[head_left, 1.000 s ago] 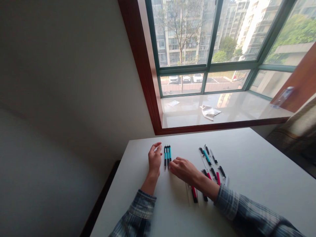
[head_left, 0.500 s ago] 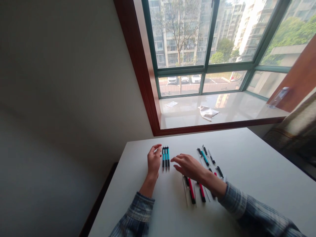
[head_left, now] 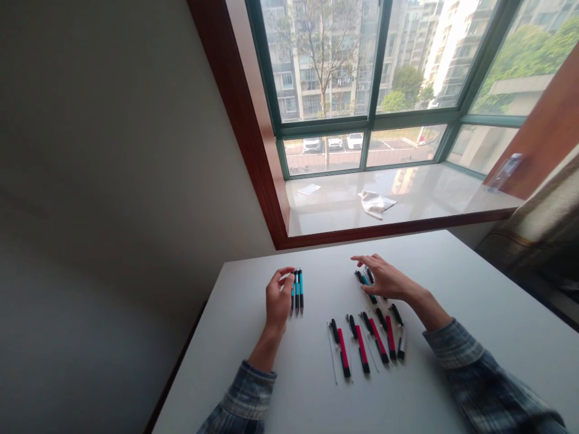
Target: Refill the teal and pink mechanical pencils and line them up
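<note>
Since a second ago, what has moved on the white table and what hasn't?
The right hand left the row of three teal-and-black pens and swung right, now resting over the loose teal and black pens farther back. That uncovers the red-and-black pens. The left hand stayed curled beside the teal row, which has not shifted.

no writing can be read anywhere here. the pens (head_left: pixel 362 349) on the white table (head_left: pixel 452 313) are too small to show any brand or print on their barrels. the slip of paper (head_left: pixel 310 189) and the cloth (head_left: pixel 375 204) on the window sill show no legible marks, and the parked cars (head_left: pixel 333 143) outside are too far for plates.
</note>
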Motion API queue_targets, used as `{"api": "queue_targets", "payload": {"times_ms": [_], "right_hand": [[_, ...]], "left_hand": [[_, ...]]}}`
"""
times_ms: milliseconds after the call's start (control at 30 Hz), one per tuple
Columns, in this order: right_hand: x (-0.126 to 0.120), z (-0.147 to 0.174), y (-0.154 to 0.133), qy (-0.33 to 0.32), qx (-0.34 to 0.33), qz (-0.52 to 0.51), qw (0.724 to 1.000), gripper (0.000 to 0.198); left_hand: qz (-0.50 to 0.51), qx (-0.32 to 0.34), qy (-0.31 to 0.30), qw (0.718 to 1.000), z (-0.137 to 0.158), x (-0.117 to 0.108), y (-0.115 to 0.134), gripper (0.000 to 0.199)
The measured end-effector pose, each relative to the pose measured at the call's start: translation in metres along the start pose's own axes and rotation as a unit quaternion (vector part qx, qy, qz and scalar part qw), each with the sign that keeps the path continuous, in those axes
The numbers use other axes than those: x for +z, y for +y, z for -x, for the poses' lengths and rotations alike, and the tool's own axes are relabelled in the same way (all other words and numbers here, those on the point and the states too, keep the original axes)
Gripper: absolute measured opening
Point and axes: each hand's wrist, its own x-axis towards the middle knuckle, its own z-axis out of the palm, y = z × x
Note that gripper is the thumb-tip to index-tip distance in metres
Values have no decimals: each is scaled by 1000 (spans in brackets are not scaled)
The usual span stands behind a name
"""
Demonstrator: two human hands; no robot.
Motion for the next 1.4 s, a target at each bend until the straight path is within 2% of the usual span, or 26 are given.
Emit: {"api": "queue_targets", "payload": {"times_ms": [433, 500, 567, 633, 700, 833, 933, 1067, 1133, 1233, 1300, 1400], "right_hand": [[2, -1, 8, -12, -5, -15, 1000, 64], [0, -2, 4, 18, -17, -4, 1000, 60], [-2, -4, -7, 88, -34, 7, 995, 58], [0, -5, -25, 163, -68, 10, 984, 59], [7, -6, -46, 186, -127, 6, 974, 59], [28, -5, -77, 152, -198, 8, 968, 55], [38, -3, -85, 141, -209, 4, 968, 49], [34, -5, -79, 135, -215, -7, 967, 55], [26, -7, -67, 145, -193, -10, 970, 51], [13, -11, -36, 187, -116, 9, 975, 16], [10, -12, -15, 199, -57, 31, 978, 14], [14, -13, 6, 175, -11, 48, 983, 16]], "left_hand": [[-25, 16, -1, 1000, 1, 0, 4, 25], [-24, 20, -2, 1000, 1, -1, 5, 26], [-22, 27, -12, 999, 1, 0, 5, 27], [-18, 36, -43, 998, 3, 2, 7, 28], [-11, 46, -101, 994, 8, 6, 10, 27], [13, 34, -252, 967, 23, 16, 17, 31], [-4, 39, -283, 958, 31, 21, 19, 34], [-15, 64, -263, 963, 30, 22, 15, 25], [-26, 74, -241, 967, 28, 21, 13, 21], [-69, 93, -192, 975, 27, 16, 10, 17], [-94, 108, -165, 976, 30, 11, 9, 14], [-124, 138, -136, 973, 34, 3, 6, 11]]}}
